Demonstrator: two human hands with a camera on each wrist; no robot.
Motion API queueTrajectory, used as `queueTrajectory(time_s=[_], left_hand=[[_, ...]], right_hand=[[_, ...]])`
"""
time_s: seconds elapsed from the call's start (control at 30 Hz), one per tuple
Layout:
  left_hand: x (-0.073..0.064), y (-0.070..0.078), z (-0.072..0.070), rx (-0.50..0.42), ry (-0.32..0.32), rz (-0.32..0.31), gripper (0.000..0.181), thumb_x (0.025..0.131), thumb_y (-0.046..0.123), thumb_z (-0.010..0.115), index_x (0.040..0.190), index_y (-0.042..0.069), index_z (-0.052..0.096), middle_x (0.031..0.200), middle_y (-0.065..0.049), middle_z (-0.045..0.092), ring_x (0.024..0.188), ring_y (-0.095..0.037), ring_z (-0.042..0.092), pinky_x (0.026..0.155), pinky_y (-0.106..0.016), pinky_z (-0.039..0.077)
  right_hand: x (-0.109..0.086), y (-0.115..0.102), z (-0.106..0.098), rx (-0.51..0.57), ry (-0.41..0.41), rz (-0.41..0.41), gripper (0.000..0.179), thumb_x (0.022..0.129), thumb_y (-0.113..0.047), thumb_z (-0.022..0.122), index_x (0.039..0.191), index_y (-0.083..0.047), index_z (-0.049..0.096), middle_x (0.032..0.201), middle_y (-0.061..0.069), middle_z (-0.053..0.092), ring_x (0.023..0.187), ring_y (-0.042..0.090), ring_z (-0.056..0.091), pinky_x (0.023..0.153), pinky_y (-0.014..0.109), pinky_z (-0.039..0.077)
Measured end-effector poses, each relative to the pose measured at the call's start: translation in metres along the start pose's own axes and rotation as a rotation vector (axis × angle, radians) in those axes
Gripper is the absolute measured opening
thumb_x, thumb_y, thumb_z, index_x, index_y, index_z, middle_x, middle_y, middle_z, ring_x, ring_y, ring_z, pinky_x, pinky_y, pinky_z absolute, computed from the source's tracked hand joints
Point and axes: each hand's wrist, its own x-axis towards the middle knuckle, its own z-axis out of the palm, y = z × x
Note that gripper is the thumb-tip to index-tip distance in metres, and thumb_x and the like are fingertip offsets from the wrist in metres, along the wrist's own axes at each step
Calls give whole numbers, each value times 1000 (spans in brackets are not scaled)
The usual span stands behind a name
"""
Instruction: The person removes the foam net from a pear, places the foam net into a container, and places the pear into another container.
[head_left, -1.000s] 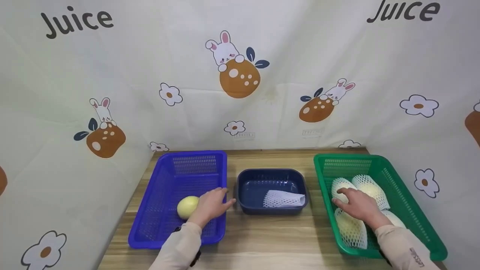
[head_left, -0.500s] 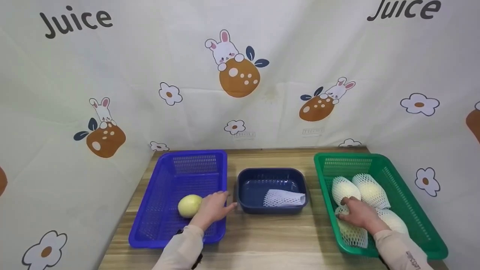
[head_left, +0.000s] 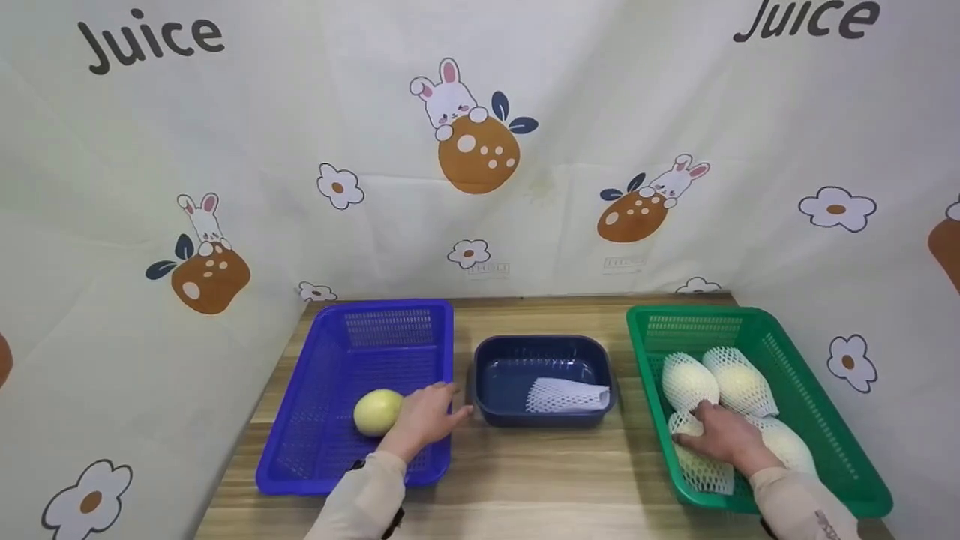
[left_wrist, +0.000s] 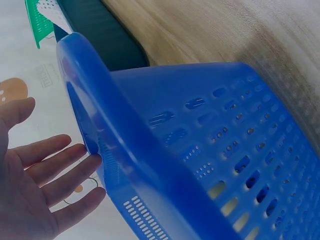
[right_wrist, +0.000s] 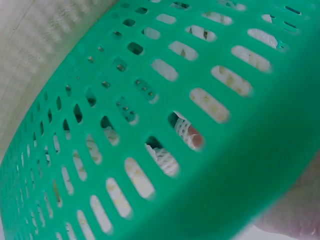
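My left hand [head_left: 426, 417] hovers with fingers spread over the right side of the blue basket [head_left: 279, 435]; the left wrist view shows its palm beside the rim, holding nothing. A bare pale-yellow round fruit [head_left: 376, 412] lies in that basket, just left of the hand. In the green basket [head_left: 814, 382], my right hand [head_left: 726, 435] grips the near-left fruit in a white foam net [head_left: 705, 476], thumb on its left and fingers on its far side. In the right wrist view, the basket wall mostly hides this grasp; a fingertip [right_wrist: 195, 139] shows through a slot.
Between the baskets stands a dark blue bowl [head_left: 510, 375] with a loose foam net sleeve [head_left: 566, 396] in it. Several more netted fruits, such as one at the far left [head_left: 688, 379], share the green basket. A printed curtain [head_left: 555, 225] borders the wooden table [head_left: 547, 480].
My right hand has come down and nearer, from above the netted fruits onto the near-left one. The left hand has barely shifted.
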Motion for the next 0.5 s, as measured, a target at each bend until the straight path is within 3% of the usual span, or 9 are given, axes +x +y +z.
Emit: queueTrajectory(time_s=[0.2, 0.5], left_hand=[[0, 0, 1, -12, -6, -2, 45, 82, 37, 58, 105, -2, 60, 94, -15, 60, 82, -35, 57, 68, -46, 46], [1, 0, 0, -6, -9, -3, 47, 82, 39, 57, 106, -1, 60, 96, -16, 60, 84, -34, 57, 69, -46, 45]], right_hand=[[-1, -1, 3, 14, -75, 8, 70, 67, -44, 70, 108, 7, 46, 86, 15, 56, 78, 32, 55, 66, 49, 43], [-1, 0, 7, 68, -208, 32, 93, 68, -44, 70, 122, 19, 27, 109, 36, 45, 100, 45, 46, 82, 55, 35]])
